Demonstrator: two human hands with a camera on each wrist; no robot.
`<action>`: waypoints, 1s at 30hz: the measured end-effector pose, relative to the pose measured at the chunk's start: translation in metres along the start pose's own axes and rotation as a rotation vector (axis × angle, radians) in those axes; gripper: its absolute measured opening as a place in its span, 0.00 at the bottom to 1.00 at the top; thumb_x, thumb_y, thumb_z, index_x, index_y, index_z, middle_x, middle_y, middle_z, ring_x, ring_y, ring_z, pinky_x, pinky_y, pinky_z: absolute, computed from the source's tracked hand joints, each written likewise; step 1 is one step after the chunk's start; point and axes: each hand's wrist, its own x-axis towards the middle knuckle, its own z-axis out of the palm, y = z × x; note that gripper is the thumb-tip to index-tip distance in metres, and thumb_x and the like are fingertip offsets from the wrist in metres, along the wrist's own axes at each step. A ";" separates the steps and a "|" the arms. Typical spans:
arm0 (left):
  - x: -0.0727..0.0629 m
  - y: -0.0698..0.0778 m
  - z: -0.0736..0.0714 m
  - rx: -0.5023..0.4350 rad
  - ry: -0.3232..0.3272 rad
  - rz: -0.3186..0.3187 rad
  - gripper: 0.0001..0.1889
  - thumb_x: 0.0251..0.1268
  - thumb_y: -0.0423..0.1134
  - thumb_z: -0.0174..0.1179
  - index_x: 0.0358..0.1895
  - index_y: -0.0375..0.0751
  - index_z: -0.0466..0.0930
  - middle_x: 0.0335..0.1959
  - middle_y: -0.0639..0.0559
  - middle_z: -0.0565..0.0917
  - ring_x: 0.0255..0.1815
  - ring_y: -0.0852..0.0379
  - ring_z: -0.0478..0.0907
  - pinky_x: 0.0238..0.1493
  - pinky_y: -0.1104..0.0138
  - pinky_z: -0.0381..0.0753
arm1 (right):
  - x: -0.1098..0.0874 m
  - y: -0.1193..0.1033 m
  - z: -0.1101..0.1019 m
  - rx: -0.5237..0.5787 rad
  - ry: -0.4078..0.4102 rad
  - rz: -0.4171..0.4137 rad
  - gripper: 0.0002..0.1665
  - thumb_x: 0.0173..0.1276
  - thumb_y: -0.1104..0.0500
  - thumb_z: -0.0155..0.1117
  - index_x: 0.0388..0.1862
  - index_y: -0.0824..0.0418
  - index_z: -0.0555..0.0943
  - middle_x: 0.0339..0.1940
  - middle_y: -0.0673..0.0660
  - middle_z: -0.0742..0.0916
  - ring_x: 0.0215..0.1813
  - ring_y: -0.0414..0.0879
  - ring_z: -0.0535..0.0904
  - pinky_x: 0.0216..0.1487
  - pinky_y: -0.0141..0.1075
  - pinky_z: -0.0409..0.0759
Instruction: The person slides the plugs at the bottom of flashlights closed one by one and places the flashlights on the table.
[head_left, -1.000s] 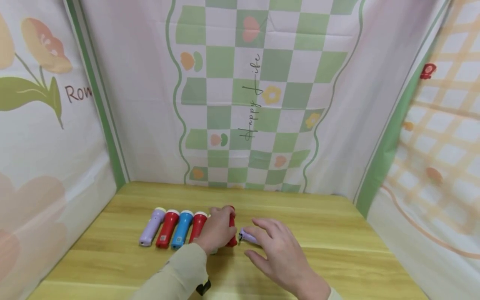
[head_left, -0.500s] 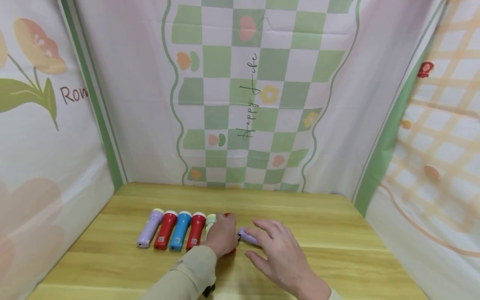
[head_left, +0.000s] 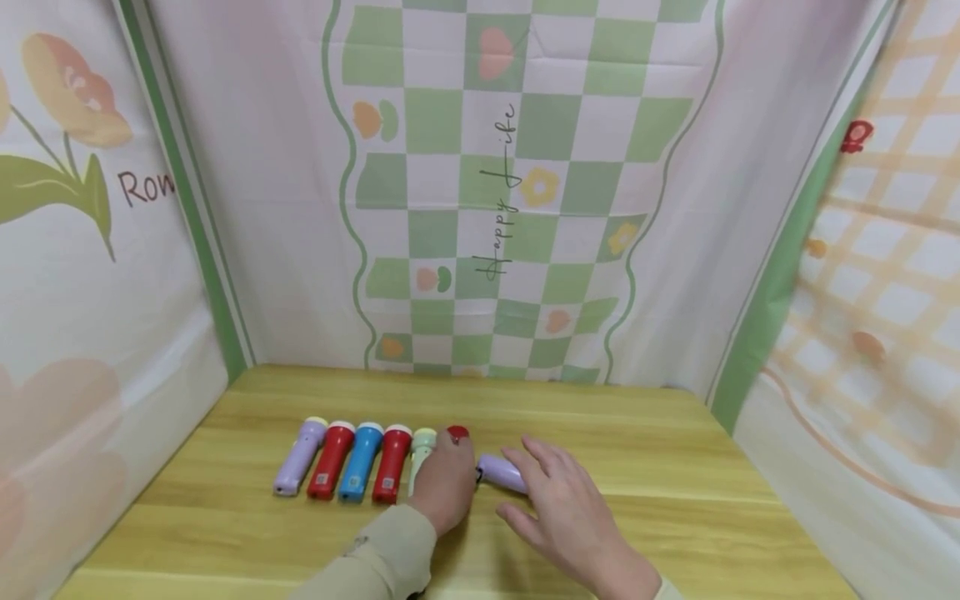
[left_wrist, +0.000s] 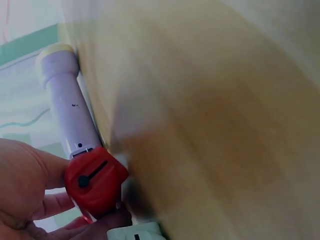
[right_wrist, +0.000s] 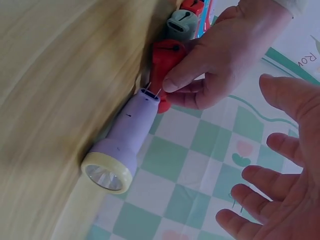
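Note:
My left hand grips a red flashlight, thumb on one side and fingers on the other. In the head view the hand covers most of this flashlight. Just left of it lies a pale green flashlight, partly hidden by the hand. On the right, a purple flashlight with a cream head ring lies askew on the table, its tail end close against the red one. My right hand hovers at the purple flashlight's head end, fingers spread and holding nothing.
Left of the pale green one, a side-by-side row holds a red flashlight, a blue flashlight, another red flashlight and a purple flashlight. All lie on the wooden table. Patterned cloth hangs behind and at both sides.
My left hand has moved slightly toward me with the red flashlight, and the pale green flashlight has come into sight beside it. My right hand has shifted a little right, showing more of the purple flashlight.

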 end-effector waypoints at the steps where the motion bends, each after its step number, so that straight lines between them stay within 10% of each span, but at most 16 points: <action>1: -0.001 0.000 0.002 0.027 0.014 0.013 0.13 0.68 0.28 0.63 0.53 0.28 0.79 0.45 0.33 0.78 0.21 0.50 0.79 0.21 0.63 0.82 | 0.000 0.000 0.000 -0.002 -0.008 0.008 0.39 0.56 0.45 0.84 0.63 0.58 0.81 0.61 0.64 0.85 0.62 0.59 0.82 0.57 0.55 0.84; 13: -0.010 0.001 0.005 0.210 0.171 0.065 0.14 0.58 0.32 0.70 0.45 0.32 0.79 0.29 0.40 0.79 0.20 0.49 0.77 0.20 0.59 0.80 | -0.003 0.000 0.002 -0.007 -0.041 0.037 0.39 0.57 0.44 0.83 0.65 0.55 0.80 0.62 0.64 0.85 0.64 0.60 0.81 0.59 0.57 0.83; 30: -0.014 0.002 -0.002 0.268 0.117 0.065 0.13 0.61 0.33 0.69 0.47 0.31 0.84 0.26 0.41 0.81 0.23 0.49 0.78 0.22 0.61 0.82 | -0.005 -0.002 0.001 -0.011 -0.059 0.062 0.39 0.57 0.45 0.83 0.65 0.56 0.80 0.63 0.64 0.84 0.63 0.61 0.81 0.60 0.58 0.82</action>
